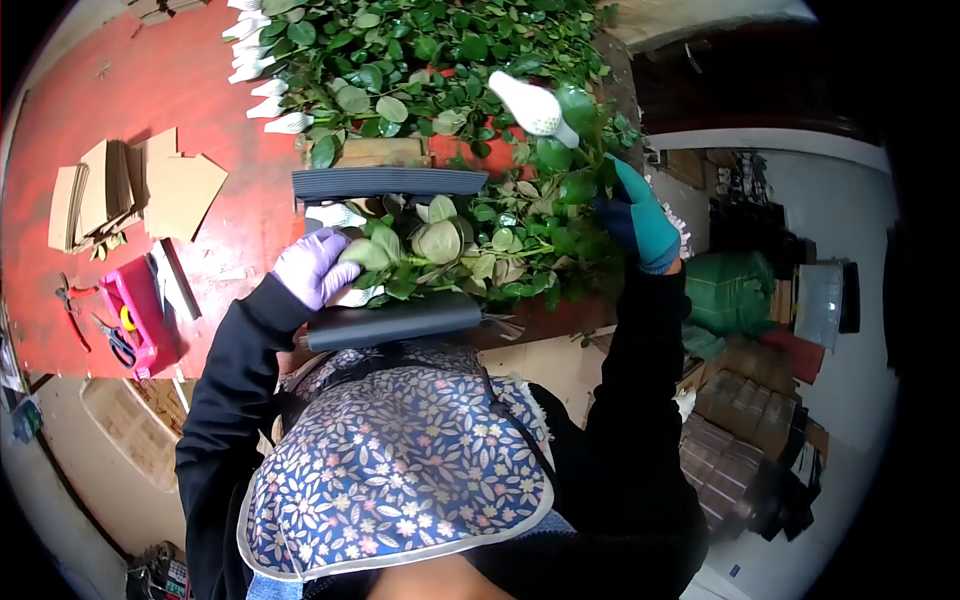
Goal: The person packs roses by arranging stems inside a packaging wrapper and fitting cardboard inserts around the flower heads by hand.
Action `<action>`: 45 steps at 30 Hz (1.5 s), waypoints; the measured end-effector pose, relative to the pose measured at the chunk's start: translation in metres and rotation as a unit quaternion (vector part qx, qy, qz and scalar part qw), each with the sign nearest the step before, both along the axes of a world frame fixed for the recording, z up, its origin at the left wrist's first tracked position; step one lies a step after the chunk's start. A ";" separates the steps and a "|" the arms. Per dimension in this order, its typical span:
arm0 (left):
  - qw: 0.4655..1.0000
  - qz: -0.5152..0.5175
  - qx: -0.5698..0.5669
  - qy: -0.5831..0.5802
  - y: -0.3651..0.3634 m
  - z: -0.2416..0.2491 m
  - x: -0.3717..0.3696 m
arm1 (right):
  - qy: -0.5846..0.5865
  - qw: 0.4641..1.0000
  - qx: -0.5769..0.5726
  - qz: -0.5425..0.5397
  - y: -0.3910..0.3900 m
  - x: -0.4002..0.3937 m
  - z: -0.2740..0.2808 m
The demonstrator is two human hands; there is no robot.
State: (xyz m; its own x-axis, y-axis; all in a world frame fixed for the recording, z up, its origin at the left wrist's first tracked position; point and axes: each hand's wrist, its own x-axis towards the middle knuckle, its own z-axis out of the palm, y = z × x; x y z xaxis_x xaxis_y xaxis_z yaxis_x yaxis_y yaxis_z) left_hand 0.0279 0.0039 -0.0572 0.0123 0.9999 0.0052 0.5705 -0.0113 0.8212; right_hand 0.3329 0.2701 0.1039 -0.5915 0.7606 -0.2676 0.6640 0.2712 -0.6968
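Observation:
My left hand (312, 268), in a lilac glove, is closed at the bud end of a pile of leafy rose stems (500, 240), its fingers against the leaves. White netted buds (335, 215) show beside that hand. The pile lies between two dark ridged cardboard flaps (390, 183). On the right, my right hand (640, 220), in a teal and navy glove, is closed around a leafy stem. Raised above the table, this stem carries a bud in white netting (530, 105). Leaves partly hide the right fingers.
More netted stems (440, 50) cover the back of the red table (235, 270). Cardboard pieces (110, 190), red pliers (72, 305), scissors (115, 340) and a pink holder (140, 310) lie left. A green sack (730, 290) and boxes (750, 390) stand right.

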 end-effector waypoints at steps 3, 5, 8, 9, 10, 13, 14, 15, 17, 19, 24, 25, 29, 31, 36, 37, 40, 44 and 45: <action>0.992 -0.078 0.101 0.025 -0.005 -0.013 -0.003 | 0.071 0.994 0.022 0.075 0.008 0.020 -0.012; 0.992 -0.090 0.088 0.022 -0.004 -0.005 -0.003 | -0.003 0.993 0.072 0.093 -0.003 0.015 -0.005; 0.990 -0.095 0.101 0.013 0.000 0.003 0.001 | 0.031 0.983 0.088 0.158 -0.003 0.024 -0.013; 0.993 -0.093 0.062 0.048 0.000 0.004 0.001 | 0.066 0.973 0.105 0.196 0.000 0.029 -0.021; 0.992 -0.089 0.021 0.085 -0.002 0.006 0.000 | 0.070 0.973 0.104 0.196 0.002 0.037 -0.035; 1.000 -0.015 0.023 -0.010 0.003 0.009 0.000 | 0.011 0.954 0.127 0.270 -0.014 0.025 -0.030; 1.000 0.006 0.026 -0.005 0.004 0.003 -0.003 | -0.034 0.946 0.135 0.292 -0.023 0.021 -0.032; 1.000 0.024 0.018 -0.006 0.005 -0.002 -0.005 | -0.027 0.935 0.138 0.325 -0.030 0.016 -0.041; 0.996 0.066 -0.030 -0.060 0.006 -0.008 -0.002 | -0.035 0.908 0.162 0.385 -0.047 0.002 -0.060; 0.992 0.076 -0.040 -0.095 0.006 -0.012 0.000 | -0.120 0.881 0.188 0.418 -0.068 -0.017 -0.076; 0.995 0.068 0.048 0.047 0.004 0.002 0.007 | -0.190 0.856 0.236 0.418 -0.076 -0.028 -0.097; 0.995 0.056 0.045 0.070 0.004 0.007 0.006 | -0.197 0.856 0.228 0.421 -0.073 -0.028 -0.093; 0.992 0.047 0.041 0.109 0.002 0.002 0.009 | -0.088 0.919 0.154 0.352 -0.059 -0.016 -0.082; 0.991 0.063 0.044 0.106 0.006 -0.005 0.009 | -0.064 0.922 0.153 0.349 -0.054 -0.009 -0.089; 0.976 0.117 0.022 0.185 0.006 -0.004 0.015 | -0.035 0.939 0.123 0.320 -0.053 -0.001 -0.102; 0.976 0.124 -0.001 0.177 0.007 -0.002 0.016 | -0.035 0.938 0.121 0.323 -0.052 -0.001 -0.102; 0.978 0.127 -0.022 0.162 0.002 -0.013 0.015 | -0.044 0.939 0.141 0.312 -0.041 0.006 -0.100; 0.982 0.104 0.006 0.155 -0.004 -0.013 0.014 | -0.009 0.948 0.255 0.191 -0.023 0.021 -0.087; 0.983 0.101 0.006 0.156 -0.005 -0.010 0.013 | -0.001 0.940 0.270 0.208 -0.025 0.023 -0.086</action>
